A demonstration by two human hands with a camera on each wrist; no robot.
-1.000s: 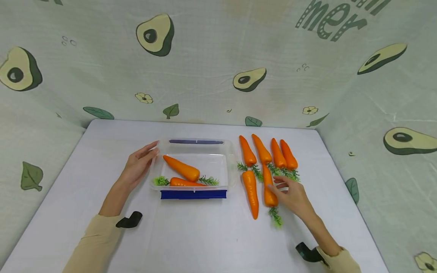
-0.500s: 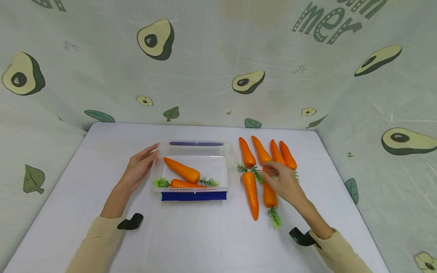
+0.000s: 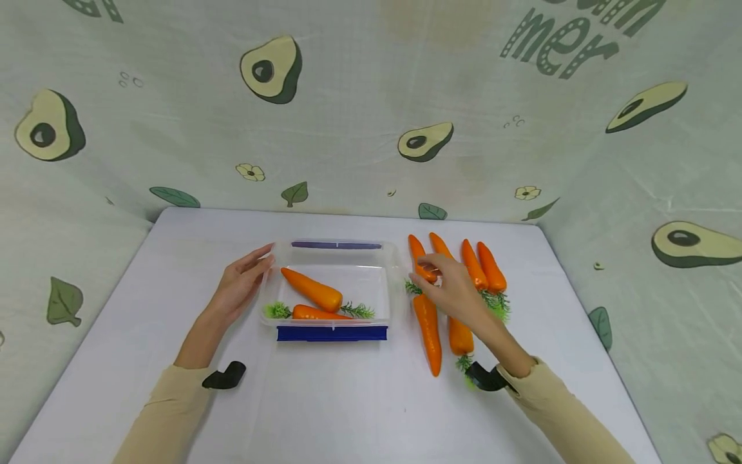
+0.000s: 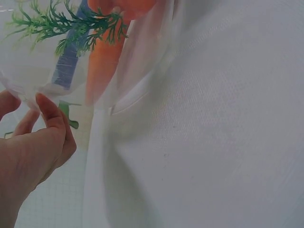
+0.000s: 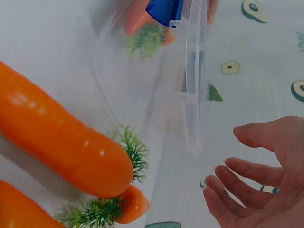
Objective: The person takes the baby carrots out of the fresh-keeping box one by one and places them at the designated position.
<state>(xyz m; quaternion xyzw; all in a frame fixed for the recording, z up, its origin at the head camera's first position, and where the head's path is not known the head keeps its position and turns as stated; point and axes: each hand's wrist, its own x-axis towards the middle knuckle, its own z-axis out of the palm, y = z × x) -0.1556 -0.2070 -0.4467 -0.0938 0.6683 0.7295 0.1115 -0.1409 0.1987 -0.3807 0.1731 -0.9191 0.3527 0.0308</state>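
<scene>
A clear plastic food container [image 3: 332, 322] with blue clips stands at the table's middle, two carrots inside: one [image 3: 312, 289] slants across the bottom, the other [image 3: 317, 313] lies along the near wall. My left hand [image 3: 236, 289] holds the container's left side; in the left wrist view, thumb and fingers [image 4: 47, 111] pinch its edge. Above the carrots on the right hovers my right hand [image 3: 452, 290], palm empty and fingers loosely bent in the right wrist view. Nearest it are a back-row carrot [image 3: 416, 248] and a front-row carrot [image 3: 428, 335], partly covered.
Another front-row carrot [image 3: 460, 336] lies under my right forearm. Farther back are a partly hidden carrot [image 3: 439, 242] and two side-by-side carrots, the left one [image 3: 474, 265] and the right one [image 3: 491, 267]. A patterned cloth [image 3: 348, 116] rises behind the white table [image 3: 324, 399].
My right hand has moved left and away from me, from over the near carrot in the middle to the carrots closest to the container. My left hand stays at the container.
</scene>
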